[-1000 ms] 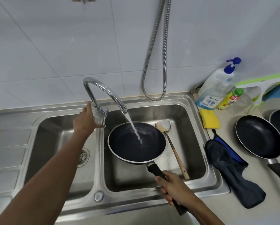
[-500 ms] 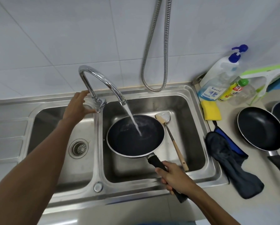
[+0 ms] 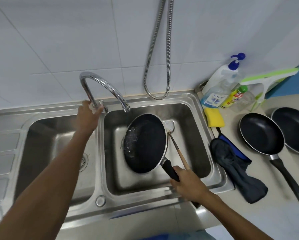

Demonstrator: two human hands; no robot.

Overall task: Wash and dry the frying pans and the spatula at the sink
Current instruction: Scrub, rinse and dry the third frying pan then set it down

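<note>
The left hand (image 3: 89, 116), closed about the lever (image 3: 100, 108) of the chrome tap (image 3: 107, 85), has cut the stream, and the round black non-stick frying pan (image 3: 145, 142) has tipped left-side-down in the right basin of the steel sink (image 3: 200, 135). The right hand (image 3: 188, 184) wraps its black handle (image 3: 169, 168), which points near-right along the pan's long axis. Stiff, wet and probably slippery, the pan is best gripped firmly there.

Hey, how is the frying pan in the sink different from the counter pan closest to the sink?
The sink pan is tilted, its handle gripped by the right hand; the counter pan lies flat, untouched. The sink pan has water along its low side; the counter pan looks dry. Both have dark insides and black handles.
</note>
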